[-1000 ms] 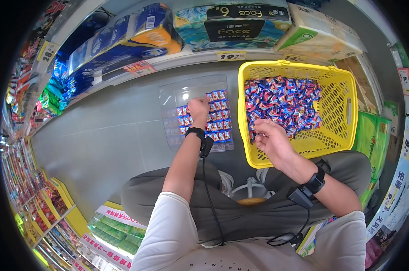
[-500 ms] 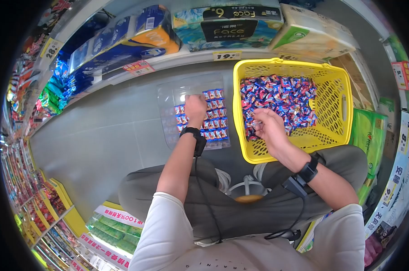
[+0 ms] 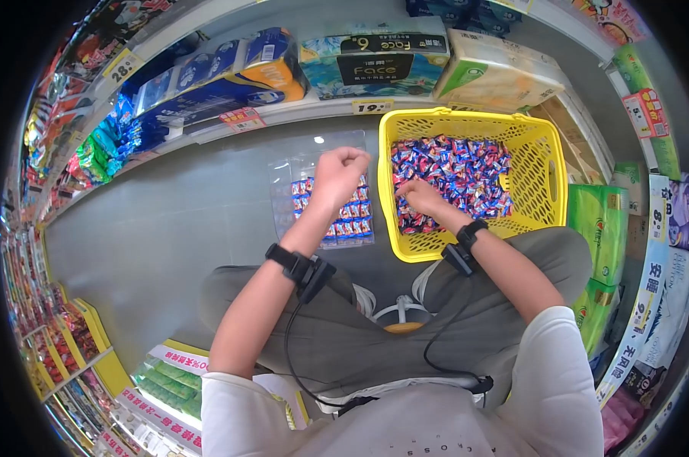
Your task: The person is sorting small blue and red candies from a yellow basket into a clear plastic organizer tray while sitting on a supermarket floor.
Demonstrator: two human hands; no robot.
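Note:
My left hand (image 3: 341, 175) is raised over a clear plastic box (image 3: 286, 209), its fingers curled together toward the basket. Anything between those fingertips is too small to make out. Inside the box, small wrapped candies (image 3: 350, 228) in blue, red and white lie in neat rows, partly covered by my left hand and forearm. My right hand (image 3: 423, 199) reaches into a yellow basket (image 3: 475, 115), low over a loose heap of wrapped candies (image 3: 466, 171). Its fingers are bent together at the heap's left side, and what they grip, if anything, does not show.
The basket stands on the grey floor (image 3: 169, 228) right of the box, close to my folded legs (image 3: 283, 305). Behind are shelved tissue packs (image 3: 378, 65). Green packs (image 3: 597, 228) stack at the right, and candy shelves (image 3: 70, 335) line the left.
My left hand has lifted off the candy rows and shifted toward the basket. The right hand has moved left within the basket, lower over the heap. The whole view has shifted slightly.

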